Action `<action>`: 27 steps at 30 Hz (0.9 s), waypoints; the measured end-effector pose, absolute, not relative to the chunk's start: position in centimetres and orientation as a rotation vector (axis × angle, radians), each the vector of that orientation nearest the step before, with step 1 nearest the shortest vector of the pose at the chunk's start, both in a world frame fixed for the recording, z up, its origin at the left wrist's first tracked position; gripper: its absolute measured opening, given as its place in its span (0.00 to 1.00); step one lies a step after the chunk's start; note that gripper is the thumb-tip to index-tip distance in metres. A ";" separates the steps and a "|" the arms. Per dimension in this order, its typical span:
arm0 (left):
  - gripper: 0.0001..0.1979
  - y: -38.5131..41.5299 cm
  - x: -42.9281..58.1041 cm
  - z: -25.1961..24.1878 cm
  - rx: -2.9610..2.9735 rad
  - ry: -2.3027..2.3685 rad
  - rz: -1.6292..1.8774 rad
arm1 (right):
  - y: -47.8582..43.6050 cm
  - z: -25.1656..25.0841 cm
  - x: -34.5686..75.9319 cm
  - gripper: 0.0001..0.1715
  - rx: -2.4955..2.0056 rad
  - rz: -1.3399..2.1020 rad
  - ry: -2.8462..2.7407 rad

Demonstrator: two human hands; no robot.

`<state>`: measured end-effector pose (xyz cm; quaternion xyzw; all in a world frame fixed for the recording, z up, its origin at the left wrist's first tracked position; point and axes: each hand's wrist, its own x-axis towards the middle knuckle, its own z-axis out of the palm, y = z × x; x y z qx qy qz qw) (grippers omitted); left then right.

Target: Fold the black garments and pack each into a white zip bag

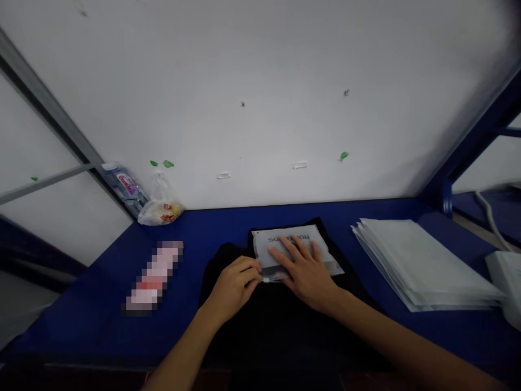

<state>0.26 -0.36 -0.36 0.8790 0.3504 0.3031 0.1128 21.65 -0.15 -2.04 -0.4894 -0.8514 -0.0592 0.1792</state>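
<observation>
Item: one frosted plastic pouch [266, 251], flat and rectangular, with a line of dark print along its far edge that reads reversed from the camera. Dark contents are seen through the film, and a paler strip runs along the near edge. It lies at the middle of the blue tabletop [211, 231], on top of a black garment [260, 320] that is spread beneath it and reaches to the near edge. The left hand [236, 282] is set at the pouch's near left corner. Its grip is narrow, with the fingertips pinched together on a small white tab [266, 280] at that edge. The right hand [307, 271] is laid flat on the pouch, its grip wide, with the fingers spread and pressed on the film, so the middle of the pouch is covered. Adjacent items: a stack of pale flat bags [419, 266] to the right, well apart from the garment; a white object [507, 277] at the far right, cut off by the frame; a pixelated pink and white object [152, 277] to the left, near the garment; a water bottle [124, 187] with a purple label, leaned in the far left corner; and a knotted clear bag [160, 209] with yellow and red contents just beside it. A white wall [260, 108] stands behind, with a blue frame post [443, 195] at the far right.
</observation>
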 end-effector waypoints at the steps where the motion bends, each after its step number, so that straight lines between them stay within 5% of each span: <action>1: 0.08 -0.4 0.3 -0.3 2.583 1.029 0.882 | -0.3 -2.3 22.3 0.32 -1.386 -0.118 -2.424; 6: 0.08 -0.5 0.4 -0.2 2.614 1.040 0.879 | -1.3 -2.8 23.8 0.36 -1.356 -0.036 -2.467; 13: 0.08 -0.6 0.3 -0.3 2.608 1.026 0.946 | -2.3 -1.0 20.3 0.17 -1.000 -0.163 -2.527; 27: 0.08 -0.7 -0.4 0.1 2.463 1.027 0.959 | -3.4 -2.2 28.7 0.12 -1.091 -0.260 -2.378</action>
